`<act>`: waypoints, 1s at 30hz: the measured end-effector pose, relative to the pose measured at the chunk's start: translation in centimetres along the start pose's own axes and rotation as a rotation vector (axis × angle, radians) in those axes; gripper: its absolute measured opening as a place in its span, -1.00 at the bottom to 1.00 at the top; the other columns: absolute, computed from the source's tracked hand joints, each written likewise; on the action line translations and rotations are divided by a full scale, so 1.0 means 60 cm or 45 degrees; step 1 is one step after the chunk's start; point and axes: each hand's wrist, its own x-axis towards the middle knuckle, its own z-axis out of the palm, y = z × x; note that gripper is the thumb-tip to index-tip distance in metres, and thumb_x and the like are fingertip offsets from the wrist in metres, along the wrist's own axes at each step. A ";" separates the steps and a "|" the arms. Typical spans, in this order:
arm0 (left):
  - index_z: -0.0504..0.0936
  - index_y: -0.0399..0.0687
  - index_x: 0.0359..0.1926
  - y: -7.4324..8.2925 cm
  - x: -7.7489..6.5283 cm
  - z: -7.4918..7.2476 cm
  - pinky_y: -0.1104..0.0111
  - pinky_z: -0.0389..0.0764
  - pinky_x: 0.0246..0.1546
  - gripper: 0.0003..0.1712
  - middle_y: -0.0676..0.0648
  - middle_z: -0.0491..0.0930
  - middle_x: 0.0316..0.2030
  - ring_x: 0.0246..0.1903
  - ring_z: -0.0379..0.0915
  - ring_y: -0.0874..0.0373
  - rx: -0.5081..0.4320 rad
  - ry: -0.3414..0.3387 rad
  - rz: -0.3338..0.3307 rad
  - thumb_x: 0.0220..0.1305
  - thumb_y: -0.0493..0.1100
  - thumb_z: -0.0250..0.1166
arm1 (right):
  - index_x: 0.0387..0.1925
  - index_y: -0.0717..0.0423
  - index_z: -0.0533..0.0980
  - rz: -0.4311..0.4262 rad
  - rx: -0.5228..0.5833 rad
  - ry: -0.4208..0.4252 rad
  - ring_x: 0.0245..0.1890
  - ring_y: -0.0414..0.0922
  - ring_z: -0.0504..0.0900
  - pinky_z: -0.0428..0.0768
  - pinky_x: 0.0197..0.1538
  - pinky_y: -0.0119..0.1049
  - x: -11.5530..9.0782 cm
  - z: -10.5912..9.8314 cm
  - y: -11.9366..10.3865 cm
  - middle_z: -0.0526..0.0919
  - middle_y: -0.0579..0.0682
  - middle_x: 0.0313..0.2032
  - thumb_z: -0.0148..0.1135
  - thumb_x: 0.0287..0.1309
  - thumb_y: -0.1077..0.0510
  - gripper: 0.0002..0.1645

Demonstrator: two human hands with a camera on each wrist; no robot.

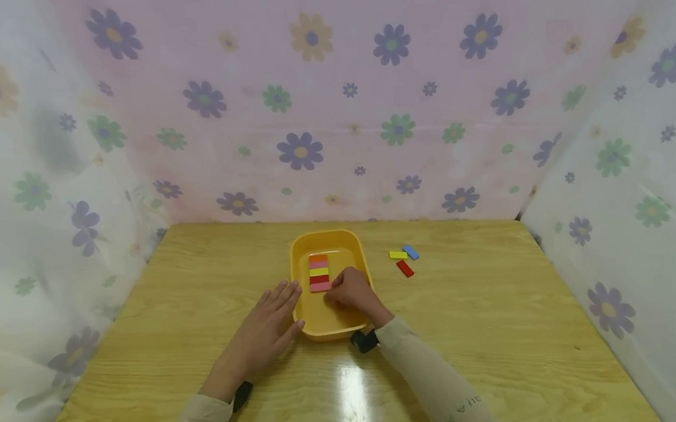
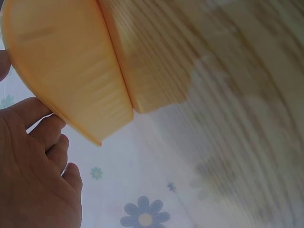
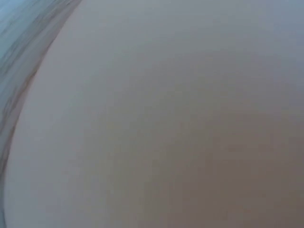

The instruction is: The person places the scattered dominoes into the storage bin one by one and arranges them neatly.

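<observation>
A yellow plastic tray (image 1: 339, 241) stands on the table with a column of several flat coloured blocks inside. From the far end these run orange (image 1: 318, 258), pink, yellow (image 1: 319, 272), red (image 1: 319, 279) and a nearest pink block (image 1: 318, 287). My right hand (image 1: 353, 292) reaches over the tray's right side, thumb and forefinger pinching the right end of that nearest pink block. With fingers stretched out, my left hand (image 1: 266, 328) touches the tray's left rim. In the left wrist view, the fingers (image 2: 45, 130) lie along the tray's edge (image 2: 71, 126). A blurred pale surface fills the right wrist view.
Right of the tray, a yellow block (image 1: 398, 255), a blue block (image 1: 411, 252) and a red block (image 1: 405, 269) lie loose on the wooden table (image 1: 487, 330). Flower-patterned sheets (image 1: 346, 117) enclose the table at the back and both sides.
</observation>
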 end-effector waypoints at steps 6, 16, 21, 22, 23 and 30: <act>0.15 -0.15 0.57 0.002 -0.004 0.000 -0.07 -0.01 0.57 -0.22 -0.06 0.05 0.58 0.59 -0.13 -0.05 -0.021 0.003 0.009 0.56 0.19 0.03 | -0.20 0.27 0.58 -0.122 0.125 -0.089 -0.54 -0.15 0.65 0.67 -0.40 -0.33 -0.025 -0.024 -0.003 0.67 0.04 -0.47 0.51 0.11 0.16 -0.68; 0.17 -0.18 0.57 0.000 -0.003 0.002 -0.08 0.03 0.55 -0.22 -0.09 0.10 0.57 0.59 -0.10 -0.05 -0.009 0.043 0.038 0.56 0.17 0.05 | -0.09 0.32 0.59 -0.406 0.431 -0.017 -0.22 0.18 0.69 0.77 -0.12 0.04 -0.042 -0.107 0.026 0.67 0.16 -0.24 0.35 0.32 0.19 -0.74; 0.22 -0.23 0.54 -0.002 -0.004 0.005 -0.10 0.07 0.53 -0.23 -0.14 0.16 0.55 0.57 -0.02 -0.11 0.004 0.084 0.070 0.55 0.15 0.07 | -0.06 0.35 0.58 -0.432 0.476 0.160 -0.25 0.03 0.70 0.78 -0.15 -0.04 -0.042 -0.143 0.081 0.67 0.15 -0.21 0.32 0.35 0.20 -0.73; 0.22 -0.23 0.54 -0.002 -0.004 0.005 -0.10 0.07 0.53 -0.23 -0.14 0.17 0.55 0.57 -0.02 -0.11 0.004 0.085 0.070 0.55 0.15 0.07 | -0.06 0.35 0.58 -0.423 0.473 0.194 -0.25 -0.01 0.69 0.78 -0.14 -0.07 -0.042 -0.149 0.094 0.66 0.15 -0.20 0.32 0.35 0.19 -0.73; 0.22 -0.23 0.54 -0.002 -0.004 0.005 -0.09 0.07 0.54 -0.23 -0.14 0.17 0.55 0.57 -0.03 -0.11 0.004 0.087 0.071 0.55 0.15 0.07 | -0.06 0.35 0.58 -0.410 0.468 0.230 -0.26 -0.07 0.68 0.77 -0.15 -0.12 -0.042 -0.155 0.106 0.67 0.16 -0.20 0.32 0.35 0.19 -0.72; 0.18 -0.20 0.56 -0.004 -0.004 0.003 -0.07 0.04 0.55 -0.24 -0.11 0.11 0.57 0.58 -0.07 -0.09 -0.013 0.055 0.055 0.55 0.13 0.08 | -0.05 0.37 0.60 -0.252 0.334 0.448 -0.28 -0.26 0.58 0.61 -0.20 -0.50 -0.038 -0.185 0.178 0.68 0.25 -0.15 0.34 0.32 0.20 -0.70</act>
